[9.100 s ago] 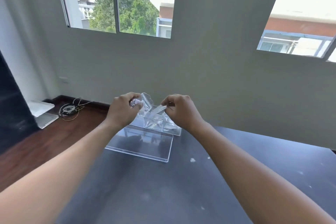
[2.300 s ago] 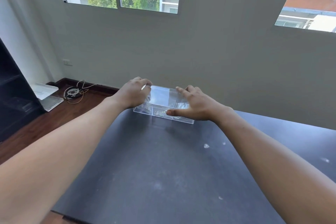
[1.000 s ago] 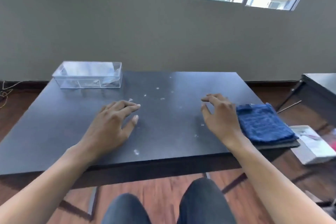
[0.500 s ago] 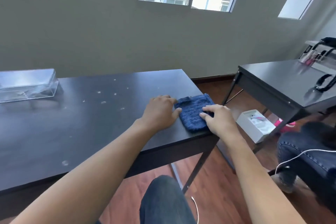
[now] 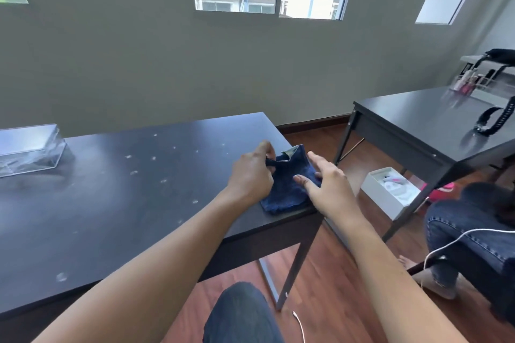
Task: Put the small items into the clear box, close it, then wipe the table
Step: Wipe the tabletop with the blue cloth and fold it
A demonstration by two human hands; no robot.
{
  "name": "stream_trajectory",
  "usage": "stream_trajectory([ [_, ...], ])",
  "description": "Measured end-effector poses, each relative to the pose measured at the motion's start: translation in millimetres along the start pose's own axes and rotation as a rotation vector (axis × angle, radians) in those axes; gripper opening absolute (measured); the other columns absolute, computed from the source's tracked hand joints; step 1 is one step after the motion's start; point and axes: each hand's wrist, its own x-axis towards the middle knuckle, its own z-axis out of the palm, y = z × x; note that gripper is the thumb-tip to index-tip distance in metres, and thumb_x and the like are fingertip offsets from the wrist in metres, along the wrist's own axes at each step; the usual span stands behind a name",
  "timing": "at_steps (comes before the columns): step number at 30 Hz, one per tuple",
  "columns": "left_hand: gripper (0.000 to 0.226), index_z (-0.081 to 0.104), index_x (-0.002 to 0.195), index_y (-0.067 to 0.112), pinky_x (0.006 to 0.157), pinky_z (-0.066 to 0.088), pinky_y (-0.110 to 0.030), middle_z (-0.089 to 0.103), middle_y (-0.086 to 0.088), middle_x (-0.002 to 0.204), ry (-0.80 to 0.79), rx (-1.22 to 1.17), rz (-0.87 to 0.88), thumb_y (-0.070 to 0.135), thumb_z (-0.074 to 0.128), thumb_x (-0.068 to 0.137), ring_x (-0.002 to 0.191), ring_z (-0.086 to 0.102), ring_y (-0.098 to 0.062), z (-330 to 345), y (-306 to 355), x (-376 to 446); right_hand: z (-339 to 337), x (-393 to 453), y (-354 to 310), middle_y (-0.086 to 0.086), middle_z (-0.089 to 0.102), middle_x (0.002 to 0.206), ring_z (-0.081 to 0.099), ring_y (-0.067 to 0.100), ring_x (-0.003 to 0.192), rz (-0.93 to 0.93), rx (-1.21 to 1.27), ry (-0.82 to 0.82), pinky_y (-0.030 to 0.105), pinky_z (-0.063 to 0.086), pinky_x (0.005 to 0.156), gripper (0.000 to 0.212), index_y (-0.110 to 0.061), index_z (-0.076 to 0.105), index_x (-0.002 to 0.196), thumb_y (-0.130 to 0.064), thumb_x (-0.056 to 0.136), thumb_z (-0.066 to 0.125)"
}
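The right hand [image 5: 324, 188] lay flat and open on the cloth [image 5: 289, 189] while the left hand [image 5: 250, 175] had pinched its far edge and lifted it off the table [image 5: 117, 203] — wiping looked next. Far left, the box [image 5: 28, 149] sat closed — packing done.

The cloth [image 5: 289, 189] is dark blue with a pale tag at its raised edge. The desk [image 5: 117, 203] is matt black, speckled with whitish crumbs [image 5: 163, 181]. The box [image 5: 28, 153] is clear. The floor [image 5: 328, 287] is reddish-brown wood.
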Motion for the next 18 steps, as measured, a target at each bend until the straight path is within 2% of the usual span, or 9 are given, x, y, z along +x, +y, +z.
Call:
stream_trajectory([
  [2,0.017,0.050,0.100,0.026,0.054,0.040,-0.032,0.058,0.001,0.072,0.000,-0.144,0.045,0.012,0.057,0.095,0.062,0.052,-0.024,-7.4,7.3,-7.6,-8.8,10.0,1.9,-0.003,0.057,0.146,0.060,0.021,0.123,0.123,0.123,-0.080,0.045,0.047,0.109,0.093,-0.035,0.034,0.156,-0.064,0.077,0.075],
  [4,0.019,0.050,0.098,0.029,0.059,0.047,-0.039,0.062,-0.001,0.081,-0.027,-0.315,0.079,0.012,0.057,0.096,0.065,0.056,-0.027,-16.8,10.7,-14.2,-14.6,15.0,3.9,-0.009,0.063,0.139,0.057,0.016,0.128,0.141,0.214,-0.129,0.044,0.046,0.110,0.094,-0.043,0.039,0.151,-0.075,0.070,0.073],
  [6,0.017,0.050,0.105,0.026,0.067,0.054,-0.050,0.066,-0.004,0.098,-0.068,-0.489,0.086,0.011,0.055,0.099,0.079,0.066,-0.031,-28.8,10.9,-21.0,-16.8,14.5,0.4,-0.011,0.072,0.123,0.065,0.010,0.117,0.098,0.372,-0.157,0.034,0.055,0.099,0.059,-0.042,0.060,0.130,-0.062,0.077,0.079],
  [8,0.019,0.048,0.110,0.026,0.067,0.055,-0.044,0.068,-0.005,0.108,-0.079,-0.613,0.091,0.009,0.052,0.102,0.084,0.069,-0.025,-44.0,9.2,-28.0,-17.0,8.0,-11.8,-0.009,0.077,0.109,0.072,0.009,0.101,0.066,0.632,-0.172,0.019,0.058,0.079,0.029,-0.033,0.068,0.115,-0.033,0.087,0.079],
  [9,0.022,0.048,0.113,0.027,0.069,0.056,-0.038,0.069,-0.003,0.110,-0.067,-0.644,0.093,0.007,0.050,0.103,0.085,0.069,-0.021,-53.4,7.7,-31.2,-16.4,4.8,-18.4,-0.007,0.078,0.109,0.074,0.011,0.100,0.055,0.749,-0.186,0.019,0.058,0.076,0.027,-0.028,0.068,0.115,-0.025,0.090,0.077],
  [12,0.035,0.047,0.126,0.034,0.079,0.060,-0.033,0.071,-0.002,0.112,-0.012,-0.681,0.062,0.007,0.049,0.104,0.092,0.072,-0.020,-78.9,-7.4,-39.6,-6.3,-0.9,-38.1,0.009,0.072,0.123,0.071,0.026,0.113,0.014,0.950,-0.217,0.040,0.059,0.089,0.028,-0.020,0.063,0.120,-0.024,0.094,0.072],
  [14,0.038,0.047,0.127,0.037,0.080,0.059,-0.032,0.071,0.001,0.107,0.050,-0.626,0.017,0.008,0.051,0.103,0.091,0.072,-0.022,-93.6,-25.7,-45.2,8.3,-3.6,-54.9,0.015,0.069,0.122,0.071,0.032,0.109,0.031,0.919,-0.197,0.047,0.061,0.083,0.024,-0.022,0.062,0.114,-0.026,0.093,0.074],
  [16,0.035,0.050,0.124,0.039,0.074,0.059,-0.031,0.071,0.005,0.102,0.123,-0.513,-0.036,0.014,0.057,0.101,0.084,0.071,-0.021,-106.3,-47.5,-52.3,24.7,-7.5,-77.1,0.010,0.069,0.115,0.073,0.036,0.101,0.054,0.861,-0.181,0.053,0.062,0.082,0.022,-0.029,0.062,0.106,-0.027,0.090,0.078],
  [18,0.029,0.055,0.116,0.040,0.066,0.056,-0.026,0.070,0.008,0.096,0.204,-0.365,-0.098,0.022,0.067,0.095,0.075,0.069,-0.013,-119.0,-69.7,-61.5,40.2,-11.8,-100.0,0.000,0.069,0.103,0.075,0.031,0.089,0.038,0.735,-0.146,0.047,0.063,0.075,0.023,-0.034,0.062,0.099,-0.030,0.086,0.081],
])
